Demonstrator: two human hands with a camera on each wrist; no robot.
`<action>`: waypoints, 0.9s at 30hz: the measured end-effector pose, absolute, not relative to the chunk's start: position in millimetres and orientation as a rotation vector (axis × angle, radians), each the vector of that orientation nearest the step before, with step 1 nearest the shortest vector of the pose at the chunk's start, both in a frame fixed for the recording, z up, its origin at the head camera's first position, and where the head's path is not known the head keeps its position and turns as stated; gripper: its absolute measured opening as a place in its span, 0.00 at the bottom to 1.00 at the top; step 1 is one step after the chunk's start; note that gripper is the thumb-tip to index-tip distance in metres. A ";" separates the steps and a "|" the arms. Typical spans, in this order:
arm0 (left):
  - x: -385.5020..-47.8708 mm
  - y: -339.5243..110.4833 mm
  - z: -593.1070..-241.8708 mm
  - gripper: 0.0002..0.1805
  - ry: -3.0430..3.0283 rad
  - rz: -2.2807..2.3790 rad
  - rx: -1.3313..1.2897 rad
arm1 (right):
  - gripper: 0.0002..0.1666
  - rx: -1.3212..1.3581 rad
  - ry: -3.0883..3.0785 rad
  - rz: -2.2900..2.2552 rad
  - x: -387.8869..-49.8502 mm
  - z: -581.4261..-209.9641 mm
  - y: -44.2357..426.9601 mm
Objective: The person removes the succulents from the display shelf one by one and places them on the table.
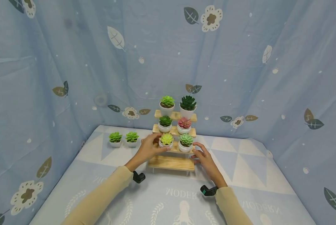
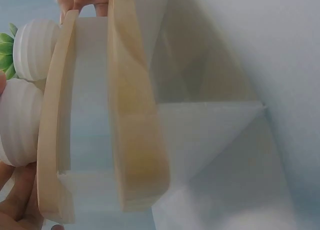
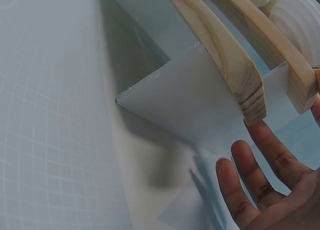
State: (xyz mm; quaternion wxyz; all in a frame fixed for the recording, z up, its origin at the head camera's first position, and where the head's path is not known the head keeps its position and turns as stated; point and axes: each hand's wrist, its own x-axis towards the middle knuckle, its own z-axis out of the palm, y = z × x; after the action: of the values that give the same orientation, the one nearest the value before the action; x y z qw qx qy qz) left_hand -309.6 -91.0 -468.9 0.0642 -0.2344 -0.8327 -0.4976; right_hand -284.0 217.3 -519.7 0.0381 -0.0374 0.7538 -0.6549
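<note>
A tiered wooden stand (image 1: 170, 163) with clear supports holds potted succulents in white pots. My left hand (image 1: 149, 147) pinches the ribbed pot of a yellow-green succulent (image 1: 166, 139) on the second tier from the bottom, thumb in front and fingers behind. Beside it on the same tier sits a pale green succulent (image 1: 185, 140). My right hand (image 1: 205, 159) is at the stand's right end, its fingers spread and loosely bent. In the right wrist view, fingertips (image 3: 257, 130) touch or nearly touch the end of the lowest board (image 3: 235, 64).
Above stand a dark green succulent (image 1: 165, 121) and a pink one (image 1: 184, 122); the top tier bears a bright green (image 1: 167, 101) and a deep green plant (image 1: 188, 103). Two small square-potted plants, one here (image 1: 115, 137), stand left on the patterned tablecloth (image 1: 241, 168). A curtain (image 1: 168, 47) hangs behind.
</note>
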 end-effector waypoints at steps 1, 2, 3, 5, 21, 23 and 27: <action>-308.8 -91.0 -468.9 0.38 -2.508 -1.508 -0.705 | 0.29 -0.117 2.311 -2.010 -284.3 -519.6 217.3; -308.3 -90.8 -468.9 0.38 -2.503 -1.513 -0.704 | 0.29 -0.122 2.310 -2.012 -284.6 -519.7 217.3; -307.7 -90.6 -468.6 0.38 -2.496 -1.519 -0.705 | 0.29 -0.125 2.309 -2.014 -284.9 -519.8 217.3; -307.0 -90.3 -468.5 0.38 -2.490 -1.523 -0.706 | 0.29 -0.130 2.310 -2.012 -285.5 -520.0 217.6; -297.1 -100.8 -459.6 0.41 -2.507 -1.508 -0.648 | 0.29 -0.199 2.292 -1.975 -294.3 -518.2 225.6; -296.1 -103.3 -459.2 0.40 -2.511 -1.499 -0.645 | 0.29 -0.198 2.288 -1.966 -295.0 -518.0 226.3; -296.3 -108.8 -459.7 0.41 -2.509 -1.472 -0.618 | 0.29 -0.198 2.301 -1.931 -295.9 -515.3 226.5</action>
State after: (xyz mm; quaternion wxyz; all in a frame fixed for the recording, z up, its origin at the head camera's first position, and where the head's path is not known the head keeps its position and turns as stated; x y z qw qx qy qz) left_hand -296.3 -108.8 -459.7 0.0838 -0.2071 -0.8407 -0.4932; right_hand -295.9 226.5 -515.3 0.0654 -0.0655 0.7627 -0.6400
